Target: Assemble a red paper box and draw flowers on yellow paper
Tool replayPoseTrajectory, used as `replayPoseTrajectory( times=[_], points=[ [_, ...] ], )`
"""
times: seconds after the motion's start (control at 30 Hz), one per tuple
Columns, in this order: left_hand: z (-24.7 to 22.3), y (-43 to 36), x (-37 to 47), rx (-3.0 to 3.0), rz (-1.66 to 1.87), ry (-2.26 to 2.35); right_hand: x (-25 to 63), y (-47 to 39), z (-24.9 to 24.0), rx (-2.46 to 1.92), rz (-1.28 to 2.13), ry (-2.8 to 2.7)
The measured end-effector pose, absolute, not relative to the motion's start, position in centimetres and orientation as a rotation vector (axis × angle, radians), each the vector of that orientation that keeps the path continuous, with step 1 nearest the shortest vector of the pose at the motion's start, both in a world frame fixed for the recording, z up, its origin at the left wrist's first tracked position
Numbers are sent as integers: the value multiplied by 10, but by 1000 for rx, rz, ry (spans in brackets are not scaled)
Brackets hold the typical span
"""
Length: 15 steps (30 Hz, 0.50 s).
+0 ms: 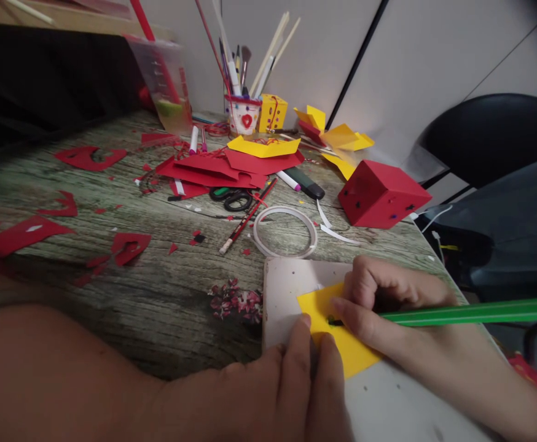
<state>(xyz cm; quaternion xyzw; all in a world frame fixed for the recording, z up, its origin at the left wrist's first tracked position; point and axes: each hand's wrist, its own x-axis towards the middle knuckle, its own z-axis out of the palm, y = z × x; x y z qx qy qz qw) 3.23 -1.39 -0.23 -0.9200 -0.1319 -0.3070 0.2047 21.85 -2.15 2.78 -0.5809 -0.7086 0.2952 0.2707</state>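
A small yellow paper piece (pixel 356 356) lies on a white board (pixel 280 288) with small holes in it. My left hand (pixel 291 380) presses its outstretched fingertips on the left edge of the paper. In my right hand (pixel 379 294) is a long green pen (pixel 471 314), gripped between thumb and fingers. The pen slants nearly flat to the right, and its dark tip touches the paper by a small dark green mark. Part of the paper is hidden under my right hand.
Beyond the board lie a tape roll (pixel 255 236), a pencil (pixel 247 216), scissors (pixel 237 200) and red paper (pixel 208 169). A red box (pixel 379 193) stands right, a decorated cup of brushes (pixel 244 116) at the back. A drink cup (pixel 169 92) is back left, a black chair (pixel 503 135) right.
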Motion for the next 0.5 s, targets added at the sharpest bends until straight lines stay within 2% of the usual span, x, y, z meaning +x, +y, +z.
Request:
replayPoseTrajectory(
  times=[0.23, 0.5],
  points=[
    [-8, -19, 34, -2582, -873, -483, 218, -20, 27, -1544, 827, -1871],
    [-5, -13, 32, -2596, -843, -401, 221, -21, 25, -1545, 841, -1828]
  ],
)
